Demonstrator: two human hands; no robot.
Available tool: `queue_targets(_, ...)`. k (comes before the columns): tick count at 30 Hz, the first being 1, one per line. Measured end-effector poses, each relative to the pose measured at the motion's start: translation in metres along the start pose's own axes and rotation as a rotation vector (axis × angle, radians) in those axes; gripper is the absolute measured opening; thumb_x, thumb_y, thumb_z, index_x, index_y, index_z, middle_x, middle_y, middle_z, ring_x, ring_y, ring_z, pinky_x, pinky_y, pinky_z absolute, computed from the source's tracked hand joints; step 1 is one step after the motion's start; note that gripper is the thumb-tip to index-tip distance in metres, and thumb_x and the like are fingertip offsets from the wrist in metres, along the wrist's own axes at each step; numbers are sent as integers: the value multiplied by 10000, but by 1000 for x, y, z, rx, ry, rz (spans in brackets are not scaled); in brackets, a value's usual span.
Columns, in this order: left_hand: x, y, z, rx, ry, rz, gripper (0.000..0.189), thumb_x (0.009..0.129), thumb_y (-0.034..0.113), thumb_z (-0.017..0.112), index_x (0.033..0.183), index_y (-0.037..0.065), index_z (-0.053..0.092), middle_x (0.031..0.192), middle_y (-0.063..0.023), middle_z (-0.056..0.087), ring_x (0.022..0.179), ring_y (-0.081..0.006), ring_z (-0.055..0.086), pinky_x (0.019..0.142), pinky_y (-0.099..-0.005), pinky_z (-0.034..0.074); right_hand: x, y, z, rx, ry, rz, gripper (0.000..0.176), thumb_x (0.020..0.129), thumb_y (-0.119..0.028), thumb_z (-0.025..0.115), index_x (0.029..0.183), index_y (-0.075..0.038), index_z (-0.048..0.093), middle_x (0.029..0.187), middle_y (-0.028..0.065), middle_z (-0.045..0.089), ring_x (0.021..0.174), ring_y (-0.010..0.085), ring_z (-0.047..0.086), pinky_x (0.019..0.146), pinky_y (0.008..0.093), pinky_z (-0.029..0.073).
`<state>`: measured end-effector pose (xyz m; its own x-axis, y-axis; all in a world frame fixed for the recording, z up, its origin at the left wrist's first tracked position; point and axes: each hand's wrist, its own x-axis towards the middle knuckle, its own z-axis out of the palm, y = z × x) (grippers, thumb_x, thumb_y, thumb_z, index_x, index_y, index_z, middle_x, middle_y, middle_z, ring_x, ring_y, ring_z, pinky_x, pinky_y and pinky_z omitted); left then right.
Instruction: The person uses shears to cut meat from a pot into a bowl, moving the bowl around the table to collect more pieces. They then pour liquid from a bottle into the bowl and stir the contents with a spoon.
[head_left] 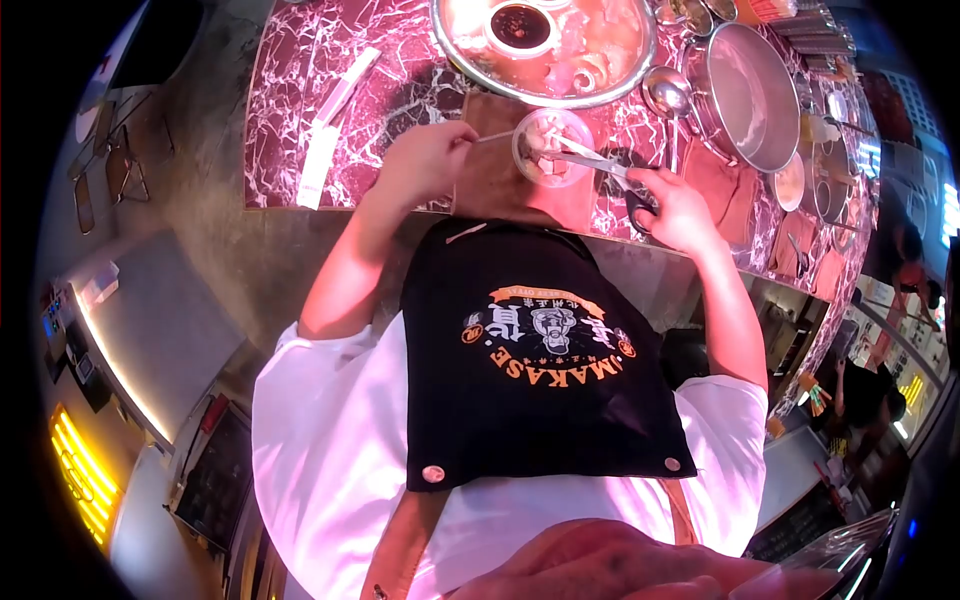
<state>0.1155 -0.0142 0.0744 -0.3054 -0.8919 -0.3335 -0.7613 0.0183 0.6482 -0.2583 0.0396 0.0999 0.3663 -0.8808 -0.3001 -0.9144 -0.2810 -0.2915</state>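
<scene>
here, two hands are busy at a small cup

in the head view, the left hand [420, 165] pinches a thin stick [494, 137] between its thumb and fingers. the stick points at the left edge of the small cup [551, 183], and it is too small to tell just where its tip ends. the right hand [675, 208] grips a pair of scissors [615, 168] by the black handles. the blades reach over the cup's right side, above the food. i cannot tell how wide apart the blades are.

the cup is between the two hands, with pale bits of food [550, 130] in it. it sits over a brown cloth [485, 190] near the front edge of the table [415, 95], which is dark red with white lines.

just behind the cup is a big round tray [542, 101] with a little bowl of dark sauce [521, 27] in it. to the right are a ladle [667, 92] and a large metal pot [742, 90]. two white strips [330, 135] lie to the left. the person wears a black apron [545, 360] over a white top.
</scene>
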Motion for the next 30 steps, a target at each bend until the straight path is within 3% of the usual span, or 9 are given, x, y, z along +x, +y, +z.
queue_targets(2,8,-11,-5,-96,24,-17,249,914,263,554,1057,137,713,974,-144,708,915,-341,673,796,-435,525,2,13,-17,496,-148,189,572,772,-114,710,1322,-161,559,1029,124,665,966,269,666,847,371,515)
queue_targets(3,19,-22,1,-97,71,-39,255,912,268,553,1054,131,715,973,-145,708,914,-340,673,795,-431,523,12,18,-24,561,-223,321,555,783,-127,698,1318,-157,556,1025,144,694,924,258,683,828,357,514)
queue_targets(4,31,-31,8,-97,118,-60,263,909,274,552,1051,125,716,971,-145,708,914,-339,673,795,-428,521,22,30,-16,553,-150,331,562,777,-182,714,1316,-166,557,1011,151,692,933,273,683,815,364,514)
queue_targets(5,46,-36,17,-65,154,-49,260,909,264,598,1084,105,707,907,-132,715,828,-273,690,732,-379,526,38,37,-11,473,-143,376,562,772,-219,715,1309,-164,558,1026,161,692,955,292,681,828,374,514)
queue_targets(9,115,-49,60,-31,138,-51,275,900,276,593,1091,116,708,952,-131,720,885,-294,690,795,-396,529,97,34,13,129,-143,372,560,763,-328,706,1275,-150,566,1108,207,680,1050,348,655,910,426,506)
queue_targets(12,136,-43,73,21,72,-106,288,894,280,585,1101,121,707,990,-135,720,939,-312,683,849,-410,524,112,35,34,121,-99,316,536,800,-282,726,1303,-168,579,1089,193,692,1041,344,659,909,424,507)
queue_targets(20,117,-35,73,-267,251,-122,290,905,263,538,1094,126,710,1061,-160,703,992,-348,665,877,-442,519,104,55,18,410,78,385,494,839,-149,727,1318,-133,604,1106,165,703,1042,306,673,915,365,500)
queue_targets(24,116,-31,82,-191,226,-189,293,909,252,519,1102,124,699,1059,-164,702,994,-350,664,870,-451,517,114,115,48,574,110,452,479,855,-185,730,1313,-118,607,1154,168,696,1050,255,682,921,326,497)
queue_targets(30,172,-16,111,-121,240,-209,292,889,210,520,1102,132,704,1036,-164,704,970,-352,670,857,-440,527,108,113,38,885,168,478,428,911,23,634,1333,-11,571,1084,118,697,936,134,633,825,240,489)
